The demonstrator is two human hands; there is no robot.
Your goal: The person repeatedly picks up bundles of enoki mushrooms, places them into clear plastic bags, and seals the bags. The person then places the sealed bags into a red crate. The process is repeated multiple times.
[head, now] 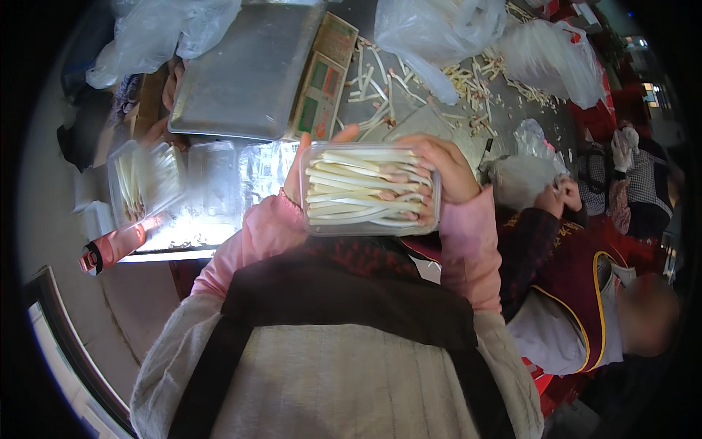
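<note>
A clear plastic box (370, 189) packed with pale vegetable stalks is held up in front of my chest, between both hands. The stalks (351, 186) lie side by side, several showing pinkish ends toward the right. My left hand (296, 167) grips the box's left side, partly hidden behind it, with fingertips showing past the upper edge. Around the upper right corner curls my right hand (452, 167). Just beyond the box is a bench scale with a metal platform (241, 77) and a display panel (318, 93). Loose stalks (378, 82) lie scattered past it on the metal table (504, 134).
At the left stand filled boxes (129, 184), an empty clear tray (214, 178) and a red bottle (112, 247) by the table edge. Plastic bags (439, 33) bulge at the back. A co-worker (570, 307) sits close on my right, handling a plastic bag (521, 175).
</note>
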